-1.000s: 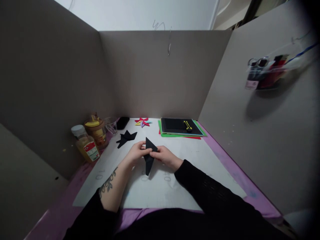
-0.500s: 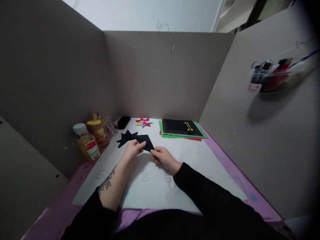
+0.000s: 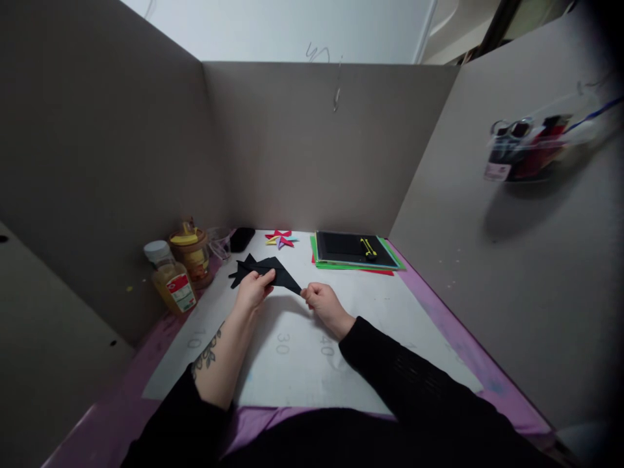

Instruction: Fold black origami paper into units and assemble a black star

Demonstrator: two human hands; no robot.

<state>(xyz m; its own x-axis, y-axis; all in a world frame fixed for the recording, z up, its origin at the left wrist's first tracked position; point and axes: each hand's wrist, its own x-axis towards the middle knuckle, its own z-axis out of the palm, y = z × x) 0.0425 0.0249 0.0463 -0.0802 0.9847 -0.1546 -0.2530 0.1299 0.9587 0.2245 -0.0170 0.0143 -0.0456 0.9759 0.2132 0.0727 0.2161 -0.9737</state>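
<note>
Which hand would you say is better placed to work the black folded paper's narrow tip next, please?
Probably the right hand: it pinches the black folded paper right at that tip, while the left hand grips farther back.

Here we have folded black paper (image 3: 285,275), smooth and matt; we spot a smooth white sheet (image 3: 312,380), a clear plastic cup (image 3: 219,243) (lovely gloss there!), and matt cloth on the right sleeve (image 3: 380,361).
</note>
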